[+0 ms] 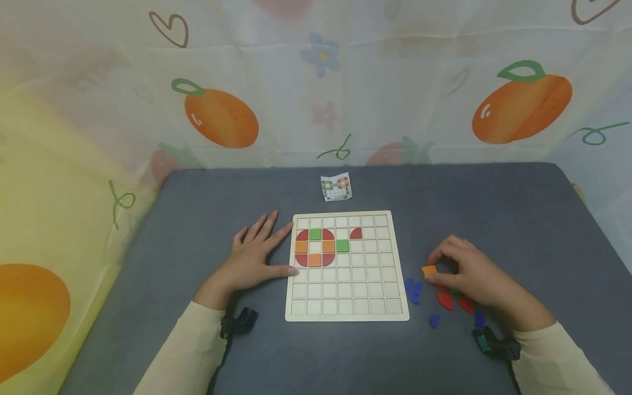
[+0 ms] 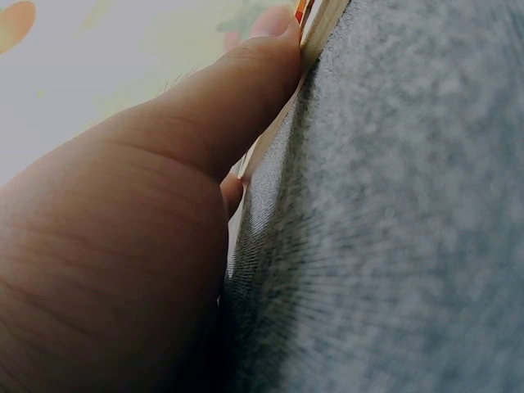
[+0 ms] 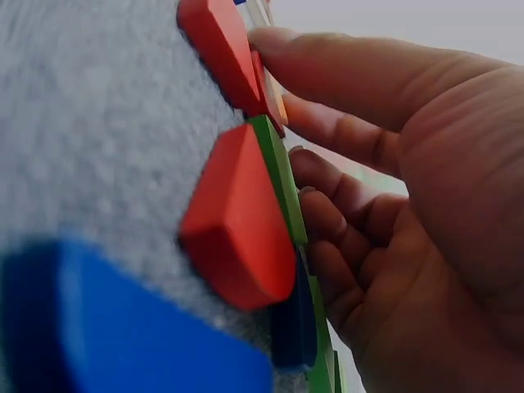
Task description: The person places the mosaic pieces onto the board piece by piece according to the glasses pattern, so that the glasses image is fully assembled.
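A pale wooden grid board (image 1: 348, 317) lies flat on the table, with red quarter-round, orange square and green square tiles in its upper cells. One red quarter-round tile (image 1: 356, 233) sits apart from the ring of tiles, up and to the right. My left hand (image 1: 249, 264) is spread beside the board, thumb and index fingertip touching its left edge. Right of the board, my right hand (image 1: 469, 271) pinches an orange square tile (image 1: 428, 270) between thumb and index finger, over the loose pieces. In the right wrist view, only a sliver of orange shows behind the thumb.
Loose red pieces (image 1: 445, 301) and blue petal-shaped pieces (image 1: 434, 321) lie near the right hand. Green pieces (image 3: 281, 176) show beneath it in the right wrist view. A small printed pattern card (image 1: 336, 187) lies behind the board. A patterned cloth hangs beyond the table's (image 1: 237, 189) far edge.
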`<state>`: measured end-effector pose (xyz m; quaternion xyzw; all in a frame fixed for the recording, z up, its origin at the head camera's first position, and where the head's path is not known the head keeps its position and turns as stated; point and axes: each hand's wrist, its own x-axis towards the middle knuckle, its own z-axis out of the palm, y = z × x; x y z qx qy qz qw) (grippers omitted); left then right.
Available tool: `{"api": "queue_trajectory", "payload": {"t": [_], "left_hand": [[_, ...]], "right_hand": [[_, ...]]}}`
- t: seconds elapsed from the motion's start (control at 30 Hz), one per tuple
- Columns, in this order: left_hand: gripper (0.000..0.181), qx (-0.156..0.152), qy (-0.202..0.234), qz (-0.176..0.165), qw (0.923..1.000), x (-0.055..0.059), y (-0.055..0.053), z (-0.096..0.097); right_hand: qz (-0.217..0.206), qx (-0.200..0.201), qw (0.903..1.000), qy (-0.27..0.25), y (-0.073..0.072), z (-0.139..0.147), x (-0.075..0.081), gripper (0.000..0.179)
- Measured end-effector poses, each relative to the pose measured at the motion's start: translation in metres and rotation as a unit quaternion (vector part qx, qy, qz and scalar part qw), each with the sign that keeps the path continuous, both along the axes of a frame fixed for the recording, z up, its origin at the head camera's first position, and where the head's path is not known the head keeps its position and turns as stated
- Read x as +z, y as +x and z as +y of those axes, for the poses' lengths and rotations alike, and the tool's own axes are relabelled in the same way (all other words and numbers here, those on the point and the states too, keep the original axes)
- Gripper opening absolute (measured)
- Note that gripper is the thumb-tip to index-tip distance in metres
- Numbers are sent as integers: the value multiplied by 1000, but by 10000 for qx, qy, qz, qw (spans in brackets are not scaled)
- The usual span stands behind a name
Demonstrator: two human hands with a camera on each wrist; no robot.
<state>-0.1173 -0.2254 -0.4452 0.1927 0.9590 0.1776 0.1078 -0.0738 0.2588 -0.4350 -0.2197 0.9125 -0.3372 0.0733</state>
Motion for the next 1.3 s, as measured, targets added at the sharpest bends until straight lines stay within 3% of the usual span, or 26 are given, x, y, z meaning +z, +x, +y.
{"api": "queue_trajectory", "payload": {"t": [0.37,0.7,0.9,1.3], "left_hand": [[112,25,59,-21,10000,1,0,0],[112,3,89,13,10000,1,0,0],[112,7,114,13,9999,2,0,0],[112,13,216,2,9998,2,1,0]], "right_hand": [[-198,-494,9984,-199,3,-13,5,13],[-103,-870,9922,-891,5,-28,8,30],[-327,-887,9851,-1436,6,-40,10,32],[-264,-868,9811,-1708,-6,-72,7,28]]}}
